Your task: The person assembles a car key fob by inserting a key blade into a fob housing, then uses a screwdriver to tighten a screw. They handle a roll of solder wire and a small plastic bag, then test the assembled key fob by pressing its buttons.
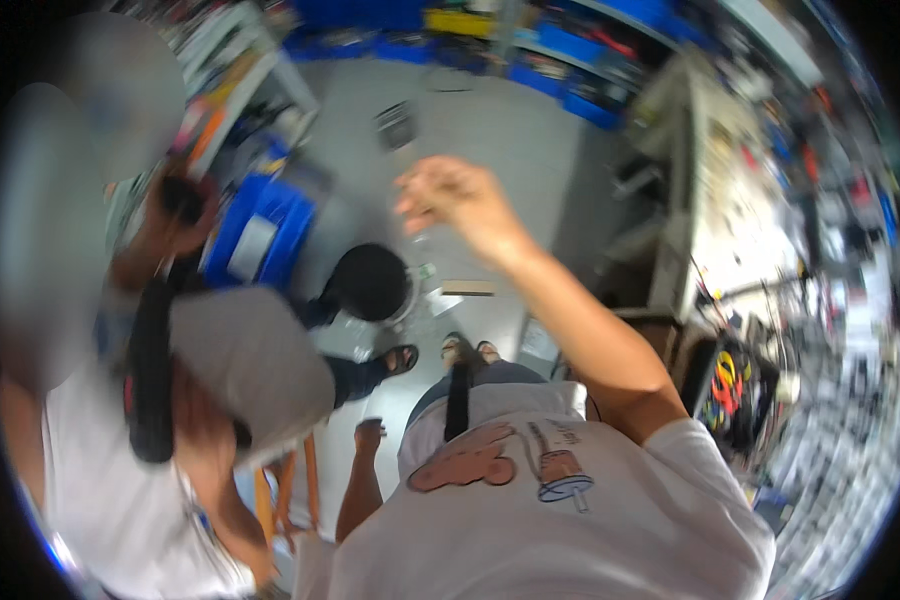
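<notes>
My right hand is raised ahead of me over the grey floor, with its forearm stretched out from the right. Its fingers are curled together and smeared by motion. A faint clear strip seems to run down beside the fingertips, but I cannot make out what it is. Low at my left side hangs my left hand, small in view, its fingers loosely apart with nothing seen in them. Below and beyond my right hand are a round black stool seat and a flat brown strip on the floor.
A co-worker in a white shirt is close on my left, one hand at a grey block-like thing. Beside them is a blue bin. A cluttered workbench lines the right; shelves with blue bins stand at the back.
</notes>
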Available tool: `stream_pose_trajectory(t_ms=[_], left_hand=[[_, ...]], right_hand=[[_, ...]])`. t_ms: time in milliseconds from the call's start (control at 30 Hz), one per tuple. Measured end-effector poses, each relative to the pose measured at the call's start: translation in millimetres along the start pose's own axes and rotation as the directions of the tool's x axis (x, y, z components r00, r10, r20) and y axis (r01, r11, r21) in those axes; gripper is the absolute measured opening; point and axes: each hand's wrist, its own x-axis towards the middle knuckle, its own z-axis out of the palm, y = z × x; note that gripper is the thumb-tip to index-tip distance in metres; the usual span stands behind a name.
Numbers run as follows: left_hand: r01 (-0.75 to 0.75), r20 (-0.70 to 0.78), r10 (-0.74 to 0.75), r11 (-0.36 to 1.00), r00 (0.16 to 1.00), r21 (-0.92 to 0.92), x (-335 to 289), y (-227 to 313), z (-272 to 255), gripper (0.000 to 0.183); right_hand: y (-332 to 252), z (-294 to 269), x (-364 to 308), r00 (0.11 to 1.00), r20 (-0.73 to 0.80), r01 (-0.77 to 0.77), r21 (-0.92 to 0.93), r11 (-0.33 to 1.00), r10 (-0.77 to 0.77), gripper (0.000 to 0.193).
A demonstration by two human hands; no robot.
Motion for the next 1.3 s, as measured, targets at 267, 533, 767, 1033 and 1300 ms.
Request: stream_pose_trajectory(t_ms=[267, 533, 767, 1033, 1300], left_hand=[[-0.17, 0.23, 0.068, 0.873, 0.971, 0.458, 54.6, 36.7, -1.8, 0.019], [-0.297, 0.335, 0.107, 0.748, 0.936, 0.594, 128.0, 166.5, 28.6, 0.017], [-0.696, 0.698, 0.592, -0.297, 0.403, 0.654, 186.5, 355.6, 103.0, 0.017], [-0.612, 0.497, 0.597, 0.775, 0.629, -0.157, 101.3, 735.4, 300.4, 0.029], [-0.733, 0.818, 0.575, 0.565, 0.021, -0.379, -27.5, 939.7, 459.0, 0.022]], right_hand=[[33.7, -103.5, -44.9, 0.936, -0.348, 0.011, 0.187, 0.982, 0.056, 0.017], [4.2, -290.9, -102.8, 0.524, -0.851, 0.126, 0.029, 0.992, -0.042, 0.018], [-33.2, -459.6, -89.2, 0.285, -0.958, 0.154, 0.068, 0.986, 0.021, 0.013], [-103.8, -558.4, -30.4, 0.447, -0.893, 0.152, 0.02, 0.988, -0.051, 0.011], [-97.6, -549.8, -25.2, 0.415, -0.909, 0.098, -0.004, 0.995, -0.045, 0.01]])
